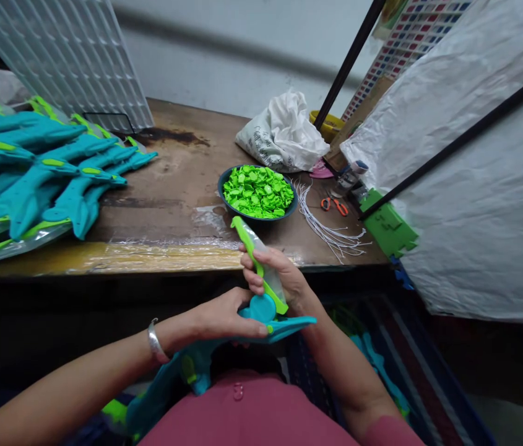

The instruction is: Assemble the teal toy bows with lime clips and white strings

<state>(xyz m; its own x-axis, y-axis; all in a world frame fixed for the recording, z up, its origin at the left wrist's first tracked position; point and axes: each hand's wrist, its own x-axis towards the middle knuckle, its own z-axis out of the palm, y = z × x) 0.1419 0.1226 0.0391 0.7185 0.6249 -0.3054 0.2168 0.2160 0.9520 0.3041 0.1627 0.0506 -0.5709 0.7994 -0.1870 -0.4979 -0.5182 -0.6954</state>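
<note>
My left hand (228, 319) is closed around a teal plastic part (262, 308) with a round disc and a long flat arm, held just in front of my body. My right hand (284, 275) grips a clear blade-like piece with a bright green edge strip (246, 238). The lower end of this piece meets the teal part beside the disc; whether the two are joined I cannot tell. Beyond my hands, a dark bowl (221, 195) on the table holds many small green plastic pieces (259, 192). Another teal part (198, 365) lies against my lap.
Stacked teal parts with green-edged clear pieces (61, 179) fill the table's left side. Behind the bowl sits a white sack (284, 136). To its right are white cords (321, 229), orange-handled scissors (334, 204) and a green block (387, 226). White sheeting (484, 186) hangs at right.
</note>
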